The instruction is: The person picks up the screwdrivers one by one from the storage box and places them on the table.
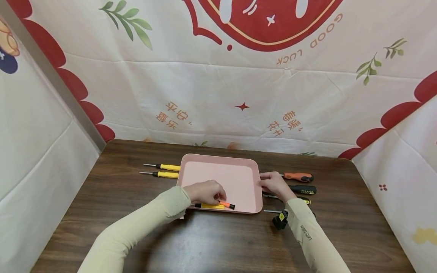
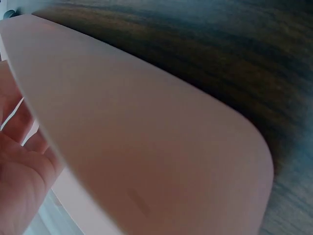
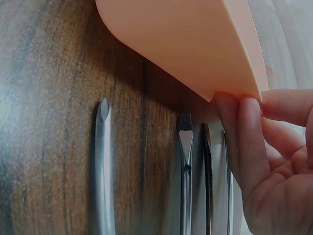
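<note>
A pink tray (image 1: pixel 218 165) sits mid-table with a yellow-handled screwdriver (image 1: pixel 210 206) along its near side. Over that screwdriver, inside the tray, my left hand (image 1: pixel 206 191) pinches a small orange-handled screwdriver (image 1: pixel 227 204). Its black end sticks out to the right of the fingers; the rest is hidden under the hand. In the left wrist view the tray wall (image 2: pixel 146 127) hides the fingertips. At the right side, my right hand (image 1: pixel 274 184) grips the tray's rim between thumb and fingers; the right wrist view has those fingers (image 3: pixel 252 127) on the outer wall.
Two yellow-handled screwdrivers (image 1: pixel 167 174) lie left of the tray. To its right are an orange-and-black-handled screwdriver (image 1: pixel 297 176), a black-handled one (image 1: pixel 304 189), more screwdrivers partly under the right arm, and a black tape measure (image 1: pixel 280 221). A printed cloth (image 1: pixel 218 91) hangs behind the table.
</note>
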A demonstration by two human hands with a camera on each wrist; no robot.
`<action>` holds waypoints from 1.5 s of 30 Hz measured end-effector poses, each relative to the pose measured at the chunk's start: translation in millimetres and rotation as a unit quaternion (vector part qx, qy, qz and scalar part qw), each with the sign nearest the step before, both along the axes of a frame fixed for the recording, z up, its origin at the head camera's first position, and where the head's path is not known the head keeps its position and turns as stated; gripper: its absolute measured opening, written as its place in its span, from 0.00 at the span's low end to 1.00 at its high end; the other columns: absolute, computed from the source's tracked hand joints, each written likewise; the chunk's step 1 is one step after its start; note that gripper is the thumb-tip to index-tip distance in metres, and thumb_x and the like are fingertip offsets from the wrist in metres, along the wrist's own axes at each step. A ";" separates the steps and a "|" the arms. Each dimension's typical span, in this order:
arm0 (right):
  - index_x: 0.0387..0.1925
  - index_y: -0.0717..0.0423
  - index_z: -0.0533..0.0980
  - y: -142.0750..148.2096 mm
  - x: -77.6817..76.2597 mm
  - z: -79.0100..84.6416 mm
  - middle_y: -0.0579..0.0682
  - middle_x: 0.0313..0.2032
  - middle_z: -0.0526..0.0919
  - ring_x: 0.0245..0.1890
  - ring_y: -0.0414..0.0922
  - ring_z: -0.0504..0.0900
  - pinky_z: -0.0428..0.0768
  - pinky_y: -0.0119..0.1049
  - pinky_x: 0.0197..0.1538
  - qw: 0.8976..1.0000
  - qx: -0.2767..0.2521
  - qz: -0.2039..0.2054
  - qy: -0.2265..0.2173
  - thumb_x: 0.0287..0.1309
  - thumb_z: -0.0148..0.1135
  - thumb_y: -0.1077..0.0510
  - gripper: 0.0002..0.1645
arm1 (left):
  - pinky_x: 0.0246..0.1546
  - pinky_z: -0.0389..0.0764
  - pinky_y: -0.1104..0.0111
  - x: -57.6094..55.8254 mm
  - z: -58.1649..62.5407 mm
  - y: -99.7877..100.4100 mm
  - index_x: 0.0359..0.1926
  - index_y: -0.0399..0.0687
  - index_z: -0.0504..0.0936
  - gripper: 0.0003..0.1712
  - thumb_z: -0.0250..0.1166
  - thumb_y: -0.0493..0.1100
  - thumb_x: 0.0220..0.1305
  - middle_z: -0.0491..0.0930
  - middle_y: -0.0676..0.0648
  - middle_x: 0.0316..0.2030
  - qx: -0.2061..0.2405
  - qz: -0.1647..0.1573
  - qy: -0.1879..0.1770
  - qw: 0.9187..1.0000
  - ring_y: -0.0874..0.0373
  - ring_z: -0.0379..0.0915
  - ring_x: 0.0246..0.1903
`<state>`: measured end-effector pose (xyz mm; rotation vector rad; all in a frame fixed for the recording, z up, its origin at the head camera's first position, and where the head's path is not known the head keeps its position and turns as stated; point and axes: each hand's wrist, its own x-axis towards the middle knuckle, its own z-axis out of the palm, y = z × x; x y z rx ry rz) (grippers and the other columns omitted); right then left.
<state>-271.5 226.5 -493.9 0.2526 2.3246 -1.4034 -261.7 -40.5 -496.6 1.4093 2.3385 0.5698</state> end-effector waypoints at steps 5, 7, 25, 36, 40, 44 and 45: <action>0.56 0.69 0.67 0.2 0.2 0.1 0.62 0.44 0.78 0.25 0.36 0.77 0.79 0.34 0.36 1.000 0.000 0.000 -0.002 0.54 0.56 0.66 0.27 | 0.33 0.71 0.78 0.2 -0.1 -0.3 0.36 0.42 0.83 0.09 0.63 0.34 0.52 0.81 0.50 0.31 -0.007 -0.002 -0.001 1.000 0.65 0.73 0.29; 0.56 0.69 0.67 0.3 0.2 0.0 0.61 0.43 0.79 0.25 0.36 0.77 0.79 0.33 0.35 1.000 0.000 0.001 -0.002 0.54 0.56 0.66 0.27 | 0.33 0.71 0.78 -0.3 -0.7 -0.2 0.36 0.43 0.83 0.09 0.62 0.34 0.52 0.81 0.51 0.31 -0.012 -0.001 0.001 1.000 0.65 0.72 0.29; 0.56 0.70 0.67 -0.8 -0.7 2.6 0.59 0.41 0.80 0.24 0.36 0.76 0.78 0.31 0.33 1.000 -0.002 -0.001 -0.002 0.52 0.56 0.66 0.27 | 0.26 0.66 0.79 -2.1 -1.1 3.8 0.30 0.46 0.83 0.05 0.62 0.34 0.54 0.75 0.55 0.23 -0.050 -0.014 0.028 0.998 0.66 0.62 0.23; 0.56 0.70 0.67 0.0 -1.1 1.0 0.59 0.41 0.80 0.24 0.36 0.77 0.78 0.32 0.33 1.000 -0.003 -0.001 -0.001 0.52 0.56 0.66 0.27 | 0.27 0.65 0.79 -0.1 -1.0 0.4 0.30 0.44 0.78 0.05 0.58 0.32 0.55 0.71 0.53 0.23 -0.016 -0.046 0.039 0.998 0.66 0.62 0.24; 0.56 0.70 0.67 0.3 -0.9 0.8 0.59 0.41 0.80 0.23 0.36 0.77 0.78 0.32 0.33 1.000 -0.002 0.000 -0.001 0.53 0.56 0.66 0.27 | 0.28 0.66 0.80 -0.8 -0.1 -0.3 0.32 0.46 0.79 0.05 0.58 0.33 0.56 0.73 0.54 0.25 -0.017 -0.039 0.038 0.998 0.66 0.64 0.25; 0.56 0.70 0.67 0.0 -0.5 0.7 0.61 0.43 0.79 0.24 0.36 0.77 0.78 0.30 0.32 1.000 -0.001 -0.001 -0.004 0.53 0.56 0.66 0.27 | 0.30 0.67 0.79 -2.4 0.7 -2.5 0.32 0.46 0.78 0.05 0.58 0.33 0.56 0.73 0.53 0.26 -0.005 -0.032 0.030 0.999 0.66 0.65 0.27; 0.56 0.69 0.67 -0.1 -0.3 0.8 0.61 0.43 0.79 0.24 0.36 0.76 0.78 0.30 0.32 1.000 -0.001 -0.002 -0.005 0.53 0.55 0.66 0.27 | 0.31 0.68 0.79 -3.0 1.1 -3.2 0.33 0.45 0.78 0.05 0.58 0.34 0.56 0.74 0.53 0.27 -0.001 -0.028 0.026 0.999 0.66 0.66 0.27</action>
